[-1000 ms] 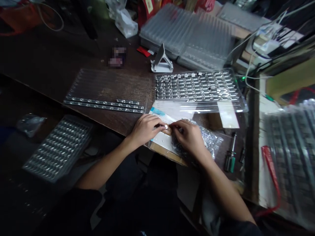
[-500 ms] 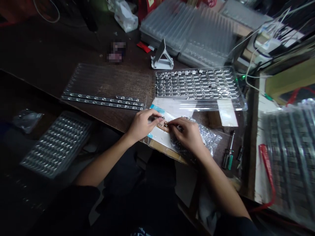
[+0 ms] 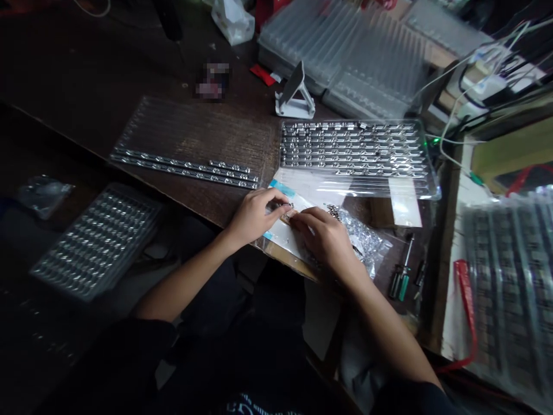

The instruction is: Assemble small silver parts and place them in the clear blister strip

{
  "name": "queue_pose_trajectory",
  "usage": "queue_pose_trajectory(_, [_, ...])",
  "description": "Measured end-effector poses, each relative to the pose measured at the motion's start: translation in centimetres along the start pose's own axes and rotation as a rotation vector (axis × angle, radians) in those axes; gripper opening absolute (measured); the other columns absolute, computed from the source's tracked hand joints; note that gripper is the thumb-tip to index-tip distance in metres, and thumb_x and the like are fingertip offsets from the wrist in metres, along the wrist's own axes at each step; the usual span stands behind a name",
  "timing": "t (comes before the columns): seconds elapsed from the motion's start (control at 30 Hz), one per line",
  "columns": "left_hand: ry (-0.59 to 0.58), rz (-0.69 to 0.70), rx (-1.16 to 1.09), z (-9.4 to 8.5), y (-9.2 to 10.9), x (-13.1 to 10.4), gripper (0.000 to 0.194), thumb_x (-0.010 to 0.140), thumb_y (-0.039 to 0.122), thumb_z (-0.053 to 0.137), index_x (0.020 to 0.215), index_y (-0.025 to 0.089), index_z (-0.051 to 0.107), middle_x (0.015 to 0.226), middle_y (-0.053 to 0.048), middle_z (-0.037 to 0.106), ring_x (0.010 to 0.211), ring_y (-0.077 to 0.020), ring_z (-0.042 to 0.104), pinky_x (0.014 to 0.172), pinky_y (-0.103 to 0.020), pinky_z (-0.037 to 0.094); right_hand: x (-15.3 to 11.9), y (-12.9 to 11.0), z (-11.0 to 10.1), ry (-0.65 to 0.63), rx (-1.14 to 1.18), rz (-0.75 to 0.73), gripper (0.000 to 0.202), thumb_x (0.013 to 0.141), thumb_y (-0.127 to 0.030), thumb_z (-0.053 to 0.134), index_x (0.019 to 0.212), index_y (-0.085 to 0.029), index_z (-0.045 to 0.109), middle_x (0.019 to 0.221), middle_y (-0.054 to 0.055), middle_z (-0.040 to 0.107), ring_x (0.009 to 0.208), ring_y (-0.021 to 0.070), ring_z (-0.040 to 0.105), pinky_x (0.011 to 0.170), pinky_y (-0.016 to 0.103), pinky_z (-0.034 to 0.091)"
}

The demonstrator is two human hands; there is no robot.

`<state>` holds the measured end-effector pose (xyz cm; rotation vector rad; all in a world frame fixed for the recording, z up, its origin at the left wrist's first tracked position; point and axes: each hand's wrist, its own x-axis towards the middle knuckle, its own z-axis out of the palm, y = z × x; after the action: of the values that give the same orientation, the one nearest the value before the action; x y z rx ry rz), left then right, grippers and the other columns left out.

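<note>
My left hand (image 3: 254,216) is closed, with a small dark metal part (image 3: 287,204) pinched between thumb and forefinger. My right hand (image 3: 324,233) meets it from the right, its fingers pressed together over a small tan piece (image 3: 288,215); what they pinch is hidden. Both hands are above a white sheet (image 3: 285,236) taped with blue tape (image 3: 283,188) at the table's front edge. Beside my right hand lies a clear plastic bag (image 3: 369,233) of small shiny metal parts. Loose dark metal pieces (image 3: 333,212) show at its upper edge.
A clear tray (image 3: 425,187) with rows of metal parts lies behind my hands. Left of it, another ribbed tray (image 3: 194,129) holds a few rows. Screwdrivers (image 3: 404,279) lie at right. A phone stand (image 3: 296,101) and stacked trays (image 3: 311,40) stand behind. A filled tray (image 3: 97,239) sits lower left.
My right hand's fingers have come closer to the left fingertips and now cover the small ring-like part seen between them before. The whole view has shifted slightly.
</note>
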<state>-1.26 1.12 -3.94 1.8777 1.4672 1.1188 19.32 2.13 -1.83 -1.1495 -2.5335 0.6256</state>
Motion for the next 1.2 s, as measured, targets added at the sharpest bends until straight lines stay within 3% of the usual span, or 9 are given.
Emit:
queue_pose_trajectory(0.13, [0.000,0.006,0.017,0.0,0.0,0.0,0.003,0.091,0.023,0.069,0.091,0.020,0.068,0.093,-0.002,0.076,0.090,-0.0179,0.070,0.085,-0.031,0.052,0.0,0.1,0.1,0.003,-0.007,-0.030,0.031,0.100,-0.018,0.049,0.119,-0.022,0.073,0.109,0.010,0.073,0.094,0.0231,0.068,0.084,0.033,0.052])
queue_pose_trajectory(0.3, [-0.017,0.022,0.021,-0.1,0.0,0.0,0.004,0.089,0.022,0.071,0.092,0.020,0.069,0.093,-0.001,0.076,0.090,-0.0177,0.070,0.085,-0.030,0.051,0.2,0.6,0.0,0.107,0.022,0.102,0.028,0.098,-0.026,0.056,0.118,-0.019,0.073,0.106,0.011,0.073,0.091,0.0228,0.070,0.080,0.032,0.053])
queue_pose_trajectory(0.5, [-0.079,0.046,0.047,-0.1,0.1,0.2,0.006,0.086,0.024,0.075,0.087,0.021,0.071,0.089,0.000,0.077,0.087,-0.0178,0.070,0.083,-0.030,0.048,0.5,0.7,-0.1,0.035,-0.055,0.121,0.024,0.098,-0.022,0.055,0.103,-0.019,0.077,0.098,0.010,0.074,0.083,0.0226,0.069,0.073,0.031,0.050])
queue_pose_trajectory(0.7, [-0.111,0.055,0.089,0.1,0.1,0.2,0.009,0.084,0.028,0.079,0.088,0.023,0.073,0.093,0.001,0.078,0.091,-0.0197,0.071,0.085,-0.033,0.046,0.4,0.8,-0.2,0.038,0.015,0.107,0.021,0.095,-0.022,0.058,0.106,-0.018,0.076,0.100,0.009,0.072,0.085,0.0217,0.069,0.074,0.029,0.049])
queue_pose_trajectory(0.87, [-0.110,0.069,0.104,0.2,0.0,0.3,0.008,0.084,0.029,0.078,0.088,0.023,0.074,0.092,0.001,0.078,0.091,-0.0199,0.071,0.085,-0.034,0.045,0.3,0.6,-0.3,0.031,0.031,0.160,0.018,0.092,-0.020,0.058,0.098,-0.016,0.074,0.097,0.010,0.071,0.077,0.0198,0.067,0.070,0.029,0.048])
queue_pose_trajectory(1.03, [-0.150,0.096,0.107,0.3,0.1,0.4,0.010,0.084,0.032,0.079,0.089,0.025,0.075,0.093,0.002,0.079,0.092,-0.0194,0.070,0.087,-0.034,0.043,0.0,0.8,-0.5,0.149,0.111,0.193,0.008,0.082,-0.015,0.063,0.086,-0.016,0.069,0.080,0.005,0.070,0.070,0.0185,0.064,0.066,0.028,0.047])
queue_pose_trajectory(1.2, [-0.154,0.134,0.149,0.4,0.2,0.2,0.012,0.086,0.035,0.076,0.089,0.024,0.075,0.093,0.002,0.079,0.092,-0.0189,0.069,0.087,-0.034,0.041,-0.1,1.1,-0.6,0.235,0.161,0.123,0.019,0.092,-0.014,0.054,0.099,-0.018,0.071,0.093,0.007,0.075,0.083,0.0191,0.070,0.076,0.029,0.051])
